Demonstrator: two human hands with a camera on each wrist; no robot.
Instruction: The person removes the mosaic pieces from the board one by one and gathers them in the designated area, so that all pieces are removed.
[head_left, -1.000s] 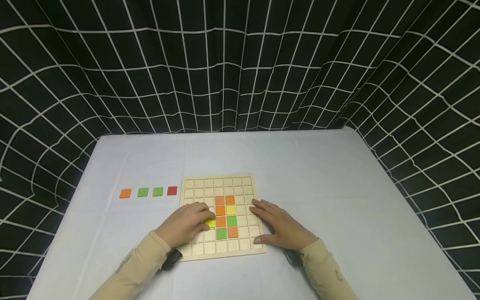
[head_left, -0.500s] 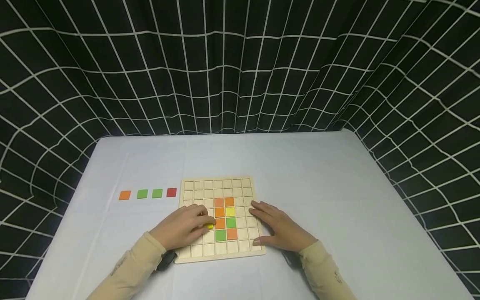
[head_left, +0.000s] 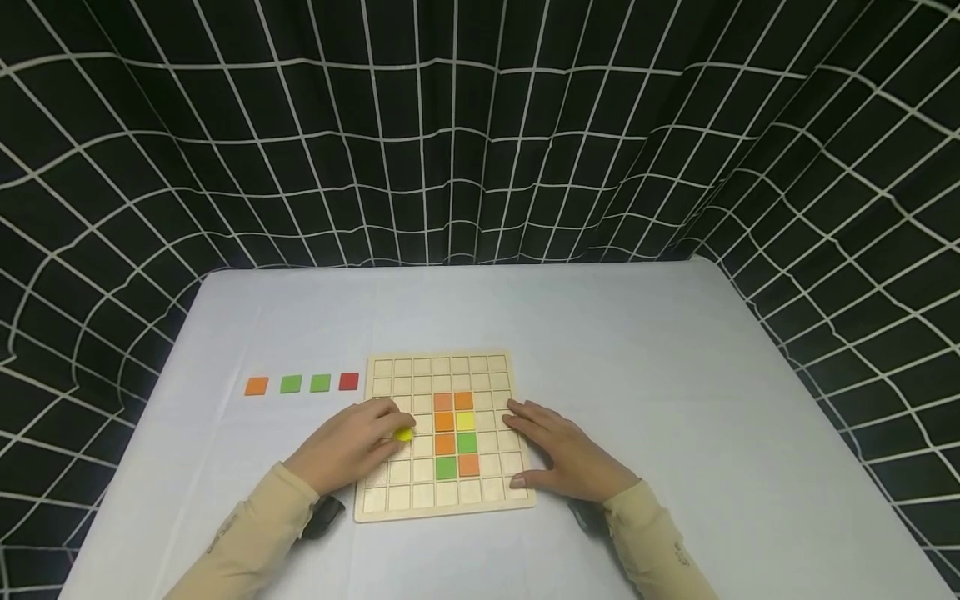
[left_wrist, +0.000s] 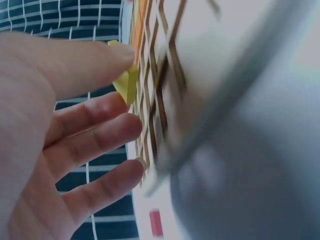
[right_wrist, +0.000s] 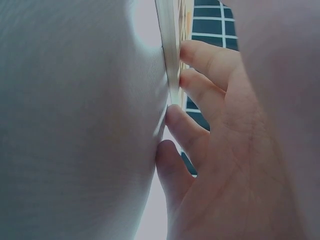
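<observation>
My left hand is over the left part of a wooden grid board. It pinches a yellow square tile between thumb and forefinger, tilted in the left wrist view; the other fingers are spread beside the grid. In the head view only a corner of this tile shows past the fingers. My right hand rests at the board's right edge, fingers apart and relaxed, with fingertips touching the rim. In the middle of the board, two adjoining columns hold orange, salmon, green and yellow tiles.
Left of the board, a row of loose tiles lies on the white-covered table: one orange, two green and one red. A dark curtain with white grid lines surrounds the table's far side and flanks.
My left hand has drawn left with the yellow tile, away from the cell beside the orange column. My right hand stays at the board's edge. The head view has shifted slightly.
</observation>
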